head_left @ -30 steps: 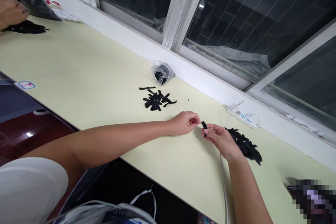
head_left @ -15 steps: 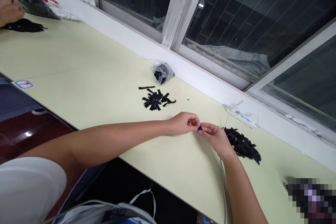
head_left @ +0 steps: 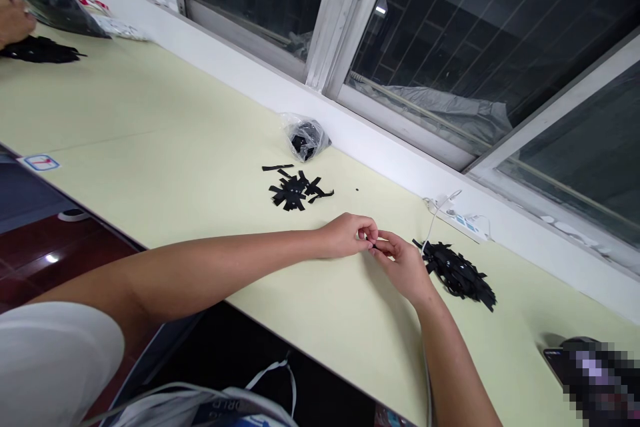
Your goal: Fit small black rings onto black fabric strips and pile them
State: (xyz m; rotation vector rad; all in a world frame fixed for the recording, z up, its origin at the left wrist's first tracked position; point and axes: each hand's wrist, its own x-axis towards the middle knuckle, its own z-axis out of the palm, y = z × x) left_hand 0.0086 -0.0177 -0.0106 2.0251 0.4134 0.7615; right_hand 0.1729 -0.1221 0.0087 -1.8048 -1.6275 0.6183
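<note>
My left hand and right hand pinched a strip, apparently for steadiness. The pile lay at the right hand's three o'clock, presumably for reach.

Bench, bordered behind by a ledge. Small heap placed mid-bench; one strip laid behind it, to the left. Bag set behind the heap, near the ledge, pieces held inside. Large heap laid to the right; power strip placed behind it, along the ledge. Label placed at front edge, far left.
</note>
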